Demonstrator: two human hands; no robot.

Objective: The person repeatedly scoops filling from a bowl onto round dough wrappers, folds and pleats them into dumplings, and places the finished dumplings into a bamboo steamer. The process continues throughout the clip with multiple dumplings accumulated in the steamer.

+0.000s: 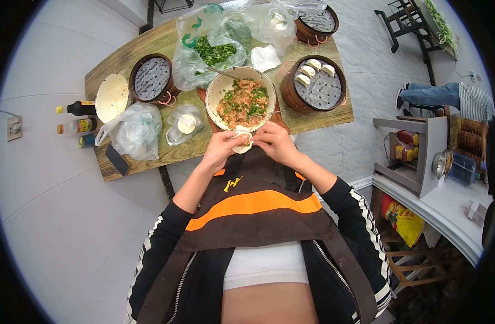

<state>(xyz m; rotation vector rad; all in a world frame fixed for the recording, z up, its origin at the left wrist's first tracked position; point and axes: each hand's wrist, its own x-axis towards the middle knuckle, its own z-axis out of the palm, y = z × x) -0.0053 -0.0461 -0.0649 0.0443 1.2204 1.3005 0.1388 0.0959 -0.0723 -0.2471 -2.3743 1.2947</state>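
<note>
Between my two hands, at the near rim of a large bowl [210, 106], is a round dumpling wrapper [242, 149] with meat filling on it. My left hand [222, 148] holds its left side, thumb over the filling. The fingers of my right hand [276, 141] pinch its right edge. Chopped green herbs and minced meat filling [243, 101] lie in the bowl, with a long metal utensil [223, 73] leaning on its far left rim. To the right, several folded dumplings [307, 71] sit on the perforated liner of a round steamer [298, 99].
A stack of wrappers [186, 124] in plastic lies left of the bowl, beside a plastic bag [138, 129]. Behind stands a bag of chopped greens [215, 50]. Other steamers [152, 79] [316, 20], an enamel basin [111, 97], bottles [81, 108] and a phone [118, 159] occupy the wooden table.
</note>
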